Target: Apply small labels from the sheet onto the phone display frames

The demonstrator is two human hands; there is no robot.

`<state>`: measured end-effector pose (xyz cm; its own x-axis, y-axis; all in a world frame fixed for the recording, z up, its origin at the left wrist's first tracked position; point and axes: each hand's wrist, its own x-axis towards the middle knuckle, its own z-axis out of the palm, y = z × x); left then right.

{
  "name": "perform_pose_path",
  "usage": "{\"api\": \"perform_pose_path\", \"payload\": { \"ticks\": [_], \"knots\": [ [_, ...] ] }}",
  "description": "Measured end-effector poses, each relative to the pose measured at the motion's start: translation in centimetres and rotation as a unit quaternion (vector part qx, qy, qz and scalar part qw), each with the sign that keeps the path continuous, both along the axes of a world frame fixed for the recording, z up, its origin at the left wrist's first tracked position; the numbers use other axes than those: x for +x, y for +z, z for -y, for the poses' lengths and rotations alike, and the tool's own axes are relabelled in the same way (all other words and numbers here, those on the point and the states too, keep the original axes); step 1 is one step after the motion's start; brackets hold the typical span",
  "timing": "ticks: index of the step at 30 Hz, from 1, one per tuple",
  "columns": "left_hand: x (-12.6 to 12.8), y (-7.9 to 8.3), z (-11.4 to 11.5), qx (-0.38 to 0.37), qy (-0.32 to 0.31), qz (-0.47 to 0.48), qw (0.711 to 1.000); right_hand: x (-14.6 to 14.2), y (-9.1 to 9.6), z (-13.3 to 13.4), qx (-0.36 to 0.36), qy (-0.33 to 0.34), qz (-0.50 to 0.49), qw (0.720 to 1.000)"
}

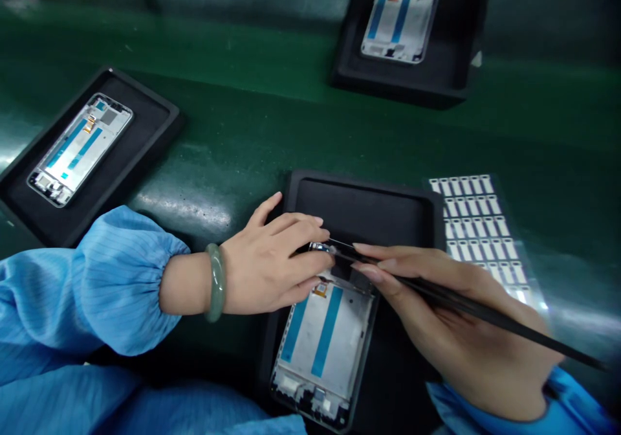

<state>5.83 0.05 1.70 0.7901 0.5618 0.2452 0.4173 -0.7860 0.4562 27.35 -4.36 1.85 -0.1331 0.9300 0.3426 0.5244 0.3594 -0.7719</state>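
Green workbench (218, 124). Lower centre: phone frame (311, 330) in walled black tray (359, 207), probably against sliding. Left hand (279, 263): fingers bent over its top end, apparently steadying; grip unclear. Right hand (478, 351): pinching black tweezers (485, 313), pen-fashion, likely for precision.

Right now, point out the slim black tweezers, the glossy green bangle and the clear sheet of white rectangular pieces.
Slim black tweezers (485, 312), head view: along the shaft.
Glossy green bangle (218, 283), head view: front of its band.
Clear sheet (478, 228), head view: among its middle rows.
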Motion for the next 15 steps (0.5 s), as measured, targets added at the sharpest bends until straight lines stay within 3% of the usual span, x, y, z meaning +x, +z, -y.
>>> {"api": "perform_pose_path", "payload": {
  "ticks": [11,15],
  "knots": [
    [0.13,0.04,-0.01,0.005,0.004,0.000,1.000,0.40,0.20,-0.25,0.056,0.052,0.083,0.994],
    [0.11,-0.04,-0.04,0.005,0.006,0.003,1.000,-0.07,0.59,0.36,0.011,0.021,0.080,0.997]
  ]
}}
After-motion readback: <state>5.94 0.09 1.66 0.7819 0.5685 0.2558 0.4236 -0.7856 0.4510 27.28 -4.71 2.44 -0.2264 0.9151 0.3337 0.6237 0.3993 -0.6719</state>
